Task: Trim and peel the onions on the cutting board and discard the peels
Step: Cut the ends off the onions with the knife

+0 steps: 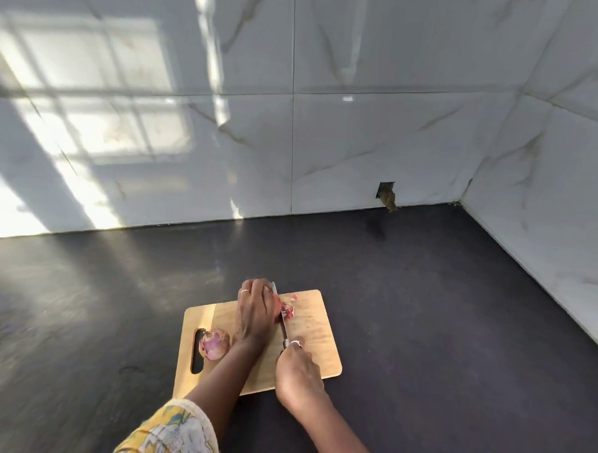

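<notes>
A: Scene? Big to small.

B: Dark matte countertop [424, 300] is carrying a pale rectangular wooden cutting board [316, 343], lying close in front of the person so both hands are reaching it.

A: Hands?

B: Left hand [254, 313] is curling its fingers over a red onion [276, 305] at the board's far edge, pinning it so it isn't rolling. Right hand [296, 373] is wrapping its fingers round the handle of a slim steel knife [283, 323], blade running right beside the left fingers, cutting the onion's end.

A: Second onion?

B: Partly skinned purple-pink onion [214, 344] is waiting beside the board's handle slot [199, 350], clear of the blade. Small red trimmings [289, 308] are piling just right of the blade. Judging: trimming under way, peels not yet discarded.
</notes>
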Demonstrator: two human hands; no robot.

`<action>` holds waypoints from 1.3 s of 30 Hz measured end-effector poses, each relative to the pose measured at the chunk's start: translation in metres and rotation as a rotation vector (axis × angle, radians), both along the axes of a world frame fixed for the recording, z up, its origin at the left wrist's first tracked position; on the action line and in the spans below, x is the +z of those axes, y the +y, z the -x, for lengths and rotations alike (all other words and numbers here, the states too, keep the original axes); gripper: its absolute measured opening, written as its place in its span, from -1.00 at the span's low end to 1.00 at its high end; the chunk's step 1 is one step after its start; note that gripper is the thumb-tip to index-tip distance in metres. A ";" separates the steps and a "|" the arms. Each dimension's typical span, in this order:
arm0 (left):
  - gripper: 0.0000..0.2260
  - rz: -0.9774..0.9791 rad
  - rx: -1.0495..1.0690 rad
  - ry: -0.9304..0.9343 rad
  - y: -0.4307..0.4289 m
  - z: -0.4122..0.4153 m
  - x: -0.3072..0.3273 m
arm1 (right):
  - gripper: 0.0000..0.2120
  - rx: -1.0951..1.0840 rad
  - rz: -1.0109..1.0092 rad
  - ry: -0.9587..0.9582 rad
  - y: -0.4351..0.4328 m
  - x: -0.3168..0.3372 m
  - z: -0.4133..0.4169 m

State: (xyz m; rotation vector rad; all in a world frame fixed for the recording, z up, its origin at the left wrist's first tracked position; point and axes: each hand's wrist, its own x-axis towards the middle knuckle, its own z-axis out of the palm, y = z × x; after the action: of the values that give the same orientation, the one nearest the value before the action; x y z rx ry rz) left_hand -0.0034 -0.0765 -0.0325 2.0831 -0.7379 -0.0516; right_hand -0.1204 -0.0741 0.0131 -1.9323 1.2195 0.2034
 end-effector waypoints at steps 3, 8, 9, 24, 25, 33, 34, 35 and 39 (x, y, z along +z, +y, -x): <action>-0.68 -0.069 -0.114 -0.110 0.008 -0.001 -0.003 | -0.66 0.021 0.014 -0.005 -0.002 0.002 0.002; -0.61 -0.145 -0.207 -0.093 0.022 0.001 0.002 | -0.70 0.047 0.003 -0.032 -0.004 0.005 0.004; -0.63 -0.154 -0.231 -0.086 0.025 0.004 0.000 | -0.71 0.045 -0.001 -0.039 -0.004 0.006 0.004; -0.56 -0.094 -0.081 0.130 0.032 0.021 0.004 | -0.73 0.046 0.037 -0.133 0.004 0.017 0.009; -0.57 -0.063 -0.078 0.146 0.031 0.021 0.003 | -0.72 0.051 0.046 -0.127 0.005 0.017 0.008; -0.74 0.036 -0.023 0.186 0.014 0.014 -0.001 | -0.67 0.012 0.079 -0.117 0.004 0.021 -0.007; -0.73 0.041 -0.015 0.207 0.014 0.013 0.000 | -0.67 0.014 0.080 -0.121 0.003 0.021 -0.010; -0.73 0.042 -0.012 0.218 0.014 0.012 0.001 | -0.67 0.019 0.088 -0.123 0.002 0.022 -0.013; -0.74 0.013 0.009 0.228 0.012 0.011 0.003 | -0.65 0.022 0.100 -0.113 -0.001 0.022 -0.018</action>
State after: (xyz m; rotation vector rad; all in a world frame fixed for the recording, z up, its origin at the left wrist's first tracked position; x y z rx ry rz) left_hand -0.0144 -0.0643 -0.0298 2.0261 -0.5883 -0.2738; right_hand -0.1024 -0.0753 0.0352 -2.0150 1.1538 0.0443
